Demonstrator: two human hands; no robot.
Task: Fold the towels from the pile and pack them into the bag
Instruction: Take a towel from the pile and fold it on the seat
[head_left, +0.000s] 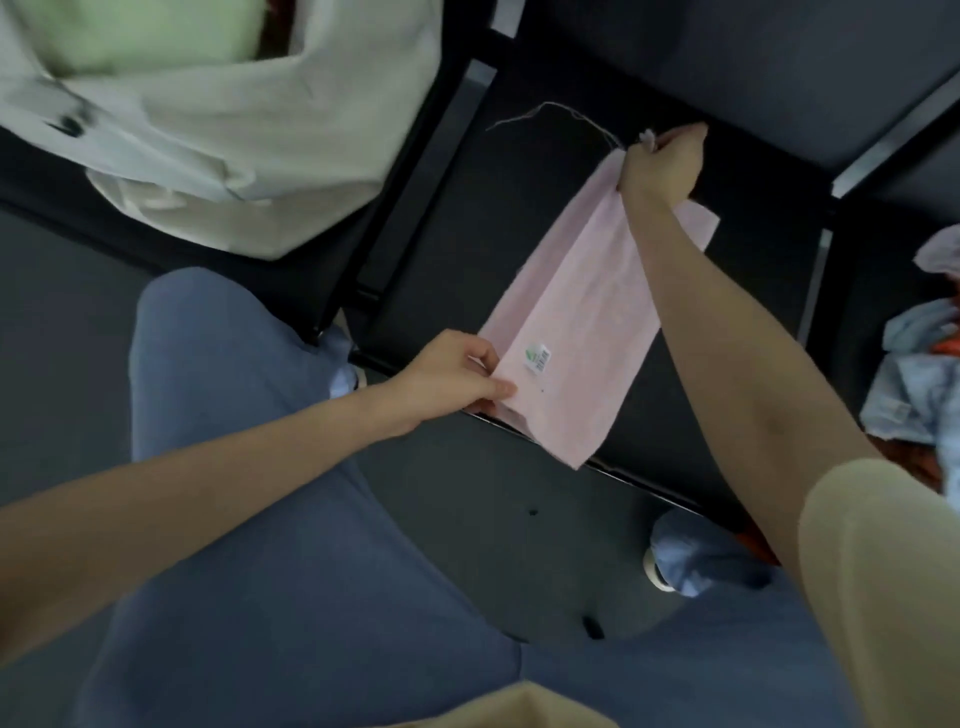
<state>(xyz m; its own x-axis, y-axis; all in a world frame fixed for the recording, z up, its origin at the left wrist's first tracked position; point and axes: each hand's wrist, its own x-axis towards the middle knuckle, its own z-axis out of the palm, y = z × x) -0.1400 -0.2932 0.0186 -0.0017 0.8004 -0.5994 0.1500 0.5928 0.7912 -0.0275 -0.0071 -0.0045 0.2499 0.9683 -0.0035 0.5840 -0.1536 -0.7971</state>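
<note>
pink towel (582, 322), cream bag (249, 156), blue trousers (270, 519)

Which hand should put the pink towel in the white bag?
Probably the left hand. It pinches the near end of the folded pink cloth towel, and the white fabric bag sits on that side. The right hand, gripping the far end, is further from the bag.
</note>
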